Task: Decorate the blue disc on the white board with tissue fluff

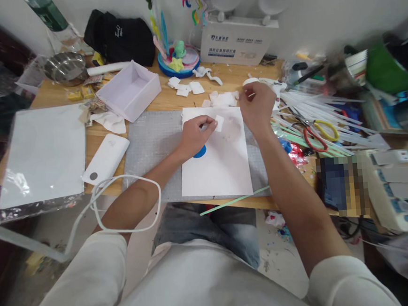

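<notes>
My left hand (pixel 197 135) is closed in a pinch on a small white square piece (pixel 219 123), held over a white sheet (pixel 216 171). Beneath that hand, a blue round thing (pixel 199 152) is partly covered. My right hand (pixel 258 106) is raised at the sheet's upper right corner with its fingers curled together; what they hold, if anything, is too small to make out. Just behind its fingers lies a white round item (pixel 250 80), and a white glue gun (pixel 277 90) is beside it. Several white squares (pixel 196 87) lie beyond the sheet.
Under the sheet is a grey cutting mat (pixel 147 148). To the left are a lilac box (pixel 131 90), a white power bank (pixel 106 158) and a looped white cable (pixel 160 199). Scissors (pixel 316 137) lie among pale sticks (pixel 313 102) on the right. A green strip (pixel 234 201) crosses the front edge.
</notes>
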Demonstrator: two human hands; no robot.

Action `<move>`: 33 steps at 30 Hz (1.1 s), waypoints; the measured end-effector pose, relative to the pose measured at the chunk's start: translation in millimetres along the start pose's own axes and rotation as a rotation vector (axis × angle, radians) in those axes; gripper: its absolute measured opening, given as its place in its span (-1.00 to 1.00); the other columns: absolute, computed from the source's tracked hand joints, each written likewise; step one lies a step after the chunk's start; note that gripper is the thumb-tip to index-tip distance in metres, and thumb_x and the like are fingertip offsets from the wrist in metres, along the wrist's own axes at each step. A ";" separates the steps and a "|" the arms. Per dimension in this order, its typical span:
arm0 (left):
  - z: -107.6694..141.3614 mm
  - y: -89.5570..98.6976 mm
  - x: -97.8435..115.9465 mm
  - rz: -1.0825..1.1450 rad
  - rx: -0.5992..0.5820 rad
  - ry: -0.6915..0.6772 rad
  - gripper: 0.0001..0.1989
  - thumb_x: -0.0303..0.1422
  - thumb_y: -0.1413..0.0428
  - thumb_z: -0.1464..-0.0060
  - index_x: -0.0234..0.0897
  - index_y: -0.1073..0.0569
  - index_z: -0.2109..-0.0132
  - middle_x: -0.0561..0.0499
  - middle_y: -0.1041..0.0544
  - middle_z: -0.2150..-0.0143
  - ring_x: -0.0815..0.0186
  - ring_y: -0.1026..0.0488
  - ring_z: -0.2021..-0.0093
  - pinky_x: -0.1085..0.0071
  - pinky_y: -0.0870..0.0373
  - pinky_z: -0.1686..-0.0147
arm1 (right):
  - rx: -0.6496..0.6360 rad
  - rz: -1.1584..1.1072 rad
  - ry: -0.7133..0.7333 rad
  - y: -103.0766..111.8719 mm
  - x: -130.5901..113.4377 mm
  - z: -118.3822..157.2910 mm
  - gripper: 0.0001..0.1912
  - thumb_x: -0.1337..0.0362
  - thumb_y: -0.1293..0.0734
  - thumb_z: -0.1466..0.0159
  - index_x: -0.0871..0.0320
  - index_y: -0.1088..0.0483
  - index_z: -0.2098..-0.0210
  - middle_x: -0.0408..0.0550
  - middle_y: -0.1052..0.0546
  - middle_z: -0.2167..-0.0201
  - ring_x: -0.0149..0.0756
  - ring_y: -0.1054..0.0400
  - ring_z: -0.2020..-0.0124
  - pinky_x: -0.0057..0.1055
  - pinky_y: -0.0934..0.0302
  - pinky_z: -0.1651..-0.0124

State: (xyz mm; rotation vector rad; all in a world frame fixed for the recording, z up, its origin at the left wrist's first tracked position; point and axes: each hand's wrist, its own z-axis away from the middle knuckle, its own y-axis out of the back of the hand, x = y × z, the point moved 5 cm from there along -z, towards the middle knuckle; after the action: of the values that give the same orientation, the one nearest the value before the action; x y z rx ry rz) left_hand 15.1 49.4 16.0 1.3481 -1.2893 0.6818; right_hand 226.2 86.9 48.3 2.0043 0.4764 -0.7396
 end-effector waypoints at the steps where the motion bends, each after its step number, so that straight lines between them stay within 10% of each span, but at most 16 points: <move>1: -0.6 1.0 0.4 -0.009 0.015 0.000 -0.79 -0.24 -0.18 -0.28 -0.23 -0.54 0.31 0.05 -0.56 0.38 0.34 -0.38 0.36 0.35 -0.32 0.27 | 0.009 -0.088 0.018 6.1 -8.6 13.6 -0.90 0.22 -0.36 -0.30 0.07 -0.53 0.24 -0.07 -0.57 0.34 -0.22 -0.46 0.27 -0.09 -0.43 -0.05; 9: 1.0 7.2 7.1 -0.110 0.099 -0.089 -0.91 -0.33 -0.26 -0.26 -0.21 -0.63 0.23 -0.04 -0.65 0.23 0.29 -0.50 0.24 0.36 -0.36 0.26 | -0.123 -0.428 -0.040 3.0 -52.7 98.5 -0.89 0.18 -0.40 -0.27 0.06 -0.53 0.32 -0.12 -0.63 0.35 -0.33 -0.48 0.36 -0.32 -0.41 0.25; 20: 11.1 -1.9 22.0 -0.010 0.001 -0.119 -0.80 -0.34 -0.14 -0.37 -0.27 -0.66 0.16 -0.10 -0.67 0.12 0.33 -0.57 0.16 0.49 -0.42 0.33 | -0.161 -0.829 -0.428 -14.1 -20.6 99.8 -0.77 0.08 -0.54 -0.10 0.08 -0.56 0.36 -0.17 -0.64 0.44 -0.35 -0.56 0.41 -0.27 -0.57 0.20; 33: 6.6 -4.8 5.6 -0.016 -0.009 -0.076 -0.81 -0.42 -0.17 -0.34 -0.22 -0.69 0.03 -0.08 -0.67 0.05 0.31 -0.59 0.06 0.46 -0.52 0.19 | -0.237 -0.880 -0.484 -14.4 -23.2 103.7 -0.74 0.12 -0.61 0.00 0.09 -0.65 0.35 -0.19 -0.64 0.46 -0.37 -0.56 0.37 -0.28 -0.60 0.19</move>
State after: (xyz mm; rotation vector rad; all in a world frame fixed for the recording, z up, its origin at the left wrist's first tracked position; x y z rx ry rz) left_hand 19.2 40.7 18.2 1.3876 -1.3389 0.6177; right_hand 168.1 3.8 13.3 1.2718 1.1048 -1.5627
